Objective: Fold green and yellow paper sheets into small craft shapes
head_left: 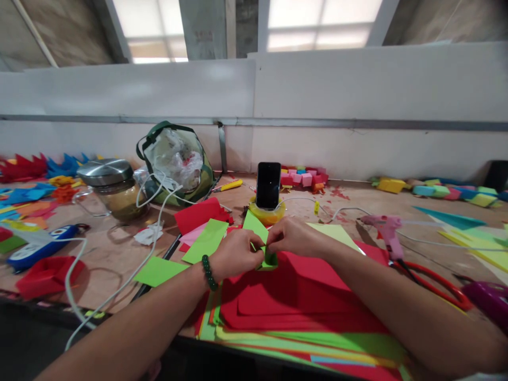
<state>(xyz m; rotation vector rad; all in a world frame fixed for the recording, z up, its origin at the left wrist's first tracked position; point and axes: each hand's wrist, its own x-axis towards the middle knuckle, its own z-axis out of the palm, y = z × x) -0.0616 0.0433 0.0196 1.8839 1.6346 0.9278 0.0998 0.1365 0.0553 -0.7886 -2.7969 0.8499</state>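
Head view is showing, at frame centre, the left hand [237, 255] and right hand [291, 236] pinching a green folded paper [265, 248] between fingertips, steadying its creases above the red paper stack [301, 296]

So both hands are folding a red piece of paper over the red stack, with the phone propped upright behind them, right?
Not quite: the folded paper is green, not red. The head view shows the left hand and right hand pinching it above the red stack, with the phone upright behind.
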